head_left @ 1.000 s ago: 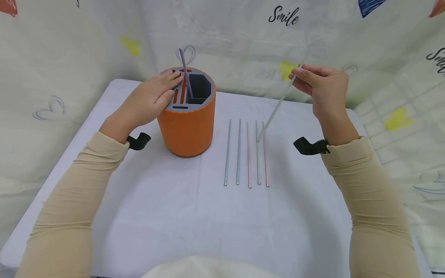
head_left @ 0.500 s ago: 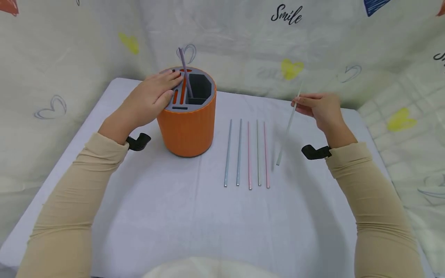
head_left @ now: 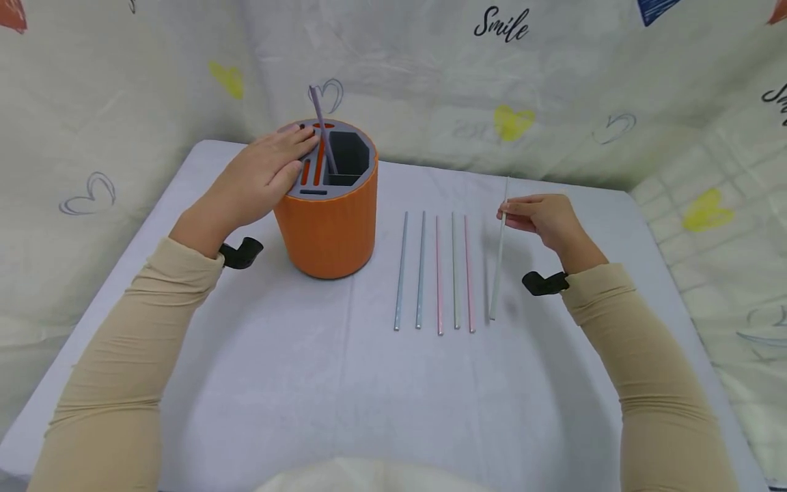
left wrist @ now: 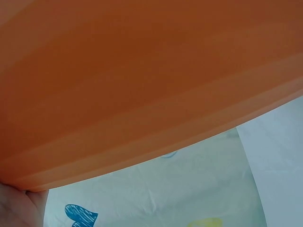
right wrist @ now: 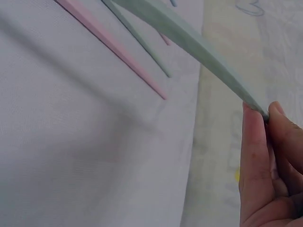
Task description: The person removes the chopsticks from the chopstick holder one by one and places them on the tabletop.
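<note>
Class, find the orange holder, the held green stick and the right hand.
Orange holder [head_left: 326,236], head view, front wall.
Held green stick [right wrist: 194,45], right wrist view, middle length.
Right hand [head_left: 546,216], head view, its middle.

Both beige sleeves [head_left: 113,369] are creased, with curved black wrist pieces [head_left: 242,253]

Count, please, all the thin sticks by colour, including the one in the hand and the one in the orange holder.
Blue sticks: 2, both on the table
Pink sticks: 2, both on the table
Green sticks: 2, one on the table, one held in the right hand
Purple stick: 1, in the orange holder
Total: 7
</note>
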A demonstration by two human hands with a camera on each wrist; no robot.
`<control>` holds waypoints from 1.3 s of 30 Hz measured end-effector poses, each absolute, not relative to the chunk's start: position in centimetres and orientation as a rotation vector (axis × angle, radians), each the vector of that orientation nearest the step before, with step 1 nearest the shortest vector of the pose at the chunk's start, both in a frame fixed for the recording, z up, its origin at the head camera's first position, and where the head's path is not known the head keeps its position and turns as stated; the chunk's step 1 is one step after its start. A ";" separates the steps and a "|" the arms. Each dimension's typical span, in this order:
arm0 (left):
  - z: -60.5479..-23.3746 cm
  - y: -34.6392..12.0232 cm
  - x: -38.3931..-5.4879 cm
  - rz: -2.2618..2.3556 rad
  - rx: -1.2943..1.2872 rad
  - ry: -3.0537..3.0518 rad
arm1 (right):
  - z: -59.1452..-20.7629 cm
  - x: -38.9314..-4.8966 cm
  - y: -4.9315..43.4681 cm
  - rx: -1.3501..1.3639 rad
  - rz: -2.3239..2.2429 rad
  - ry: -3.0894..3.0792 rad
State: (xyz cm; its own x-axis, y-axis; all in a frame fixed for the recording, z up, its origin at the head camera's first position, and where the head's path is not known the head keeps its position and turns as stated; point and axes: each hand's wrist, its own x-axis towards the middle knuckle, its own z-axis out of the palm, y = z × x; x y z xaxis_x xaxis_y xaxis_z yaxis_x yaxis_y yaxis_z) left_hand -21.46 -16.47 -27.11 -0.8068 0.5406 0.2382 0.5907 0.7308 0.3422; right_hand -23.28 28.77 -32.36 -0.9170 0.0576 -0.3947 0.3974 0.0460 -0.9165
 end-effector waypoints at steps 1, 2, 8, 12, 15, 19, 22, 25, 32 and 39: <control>-27.0 -16.5 -21.4 -0.619 -0.919 -2.811 | -32.5 -23.3 28.8 0.470 -1.944 2.071; -27.0 -16.5 -21.4 -0.621 -0.919 -2.814 | -32.6 -23.3 28.8 0.471 -1.930 2.072; -26.8 -16.4 -21.5 -0.623 -0.940 -2.795 | -33.9 -23.7 28.8 0.486 -1.860 2.049; -26.8 -16.4 -21.6 -0.621 -0.940 -2.789 | -34.8 -24.0 28.9 0.487 -1.813 2.045; -26.9 -16.4 -21.5 -0.621 -0.934 -2.798 | -35.6 -24.2 29.0 0.491 -1.806 2.024; -26.9 -16.4 -21.5 -0.624 -0.930 -2.799 | -36.6 -24.5 28.9 0.522 -1.821 1.989; -27.0 -16.5 -21.6 -0.625 -0.926 -2.802 | -37.3 -24.7 28.6 0.540 -1.797 1.997; -27.1 -16.5 -21.6 -0.623 -0.923 -2.807 | -37.9 -24.8 28.3 0.557 -1.757 2.031; -27.1 -16.4 -21.6 -0.622 -0.924 -2.809 | -38.9 -25.0 28.2 0.597 -1.721 2.069; -27.0 -16.5 -21.5 -0.620 -0.920 -2.808 | -39.6 -25.3 27.9 0.632 -1.532 2.291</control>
